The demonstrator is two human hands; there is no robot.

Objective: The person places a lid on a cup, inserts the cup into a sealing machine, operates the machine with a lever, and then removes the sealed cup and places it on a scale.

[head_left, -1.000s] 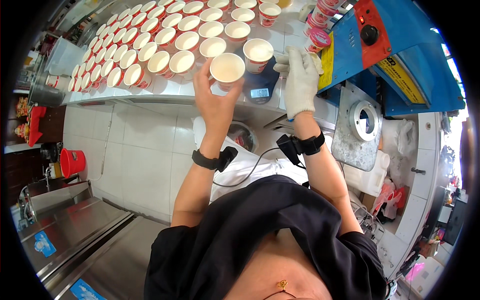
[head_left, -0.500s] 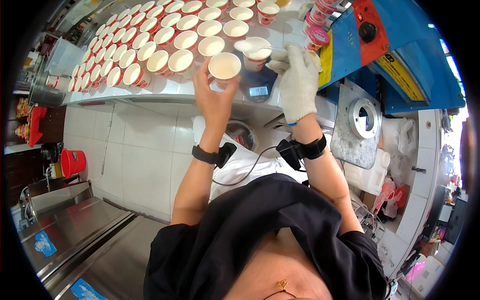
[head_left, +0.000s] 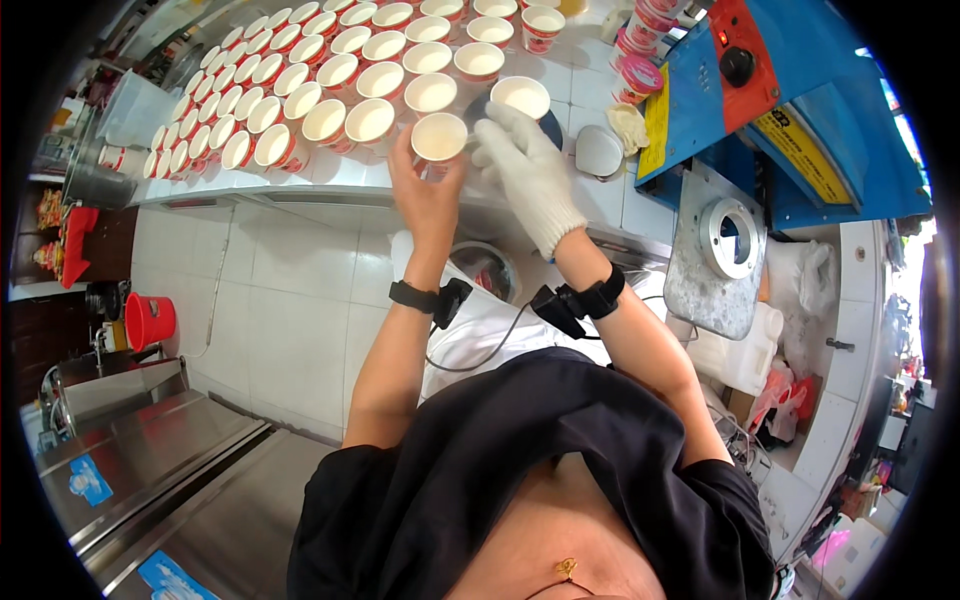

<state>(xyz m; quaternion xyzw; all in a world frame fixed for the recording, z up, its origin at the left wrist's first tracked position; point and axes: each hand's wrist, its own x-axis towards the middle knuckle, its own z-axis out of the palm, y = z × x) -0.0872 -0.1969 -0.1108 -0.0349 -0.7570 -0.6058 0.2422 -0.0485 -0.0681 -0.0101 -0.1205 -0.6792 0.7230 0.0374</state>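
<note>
White paper with red print forms the cup (head_left: pixel 439 140) grasped in the bare left hand (head_left: pixel 428 190). Thumb and fingers stand apart by the cup's width and bear on opposite sides; the cup is held upright, mouth up, at the front edge of the tiled counter (head_left: pixel 592 92).

Clock directions take 12 as straight ahead of the worker. At between 3 and 4 o'clock from the held cup, I see the right hand (head_left: pixel 525 165) in a knitted white glove. Its fingers are partly curled; from where I stand, I cannot tell whether they enclose anything.

At 2 o'clock from the held cup, a filled cup (head_left: pixel 520 98) stands on a dark scale (head_left: pixel 553 124), its lower front hidden by the glove. Rows of similar cups (head_left: pixel 323 120) extend toward 10 o'clock. At 3 o'clock from the glove lies a rounded grey dish (head_left: pixel 599 152); at 2 o'clock, farther off, stands a blue machine (head_left: pixel 800 60).
</note>
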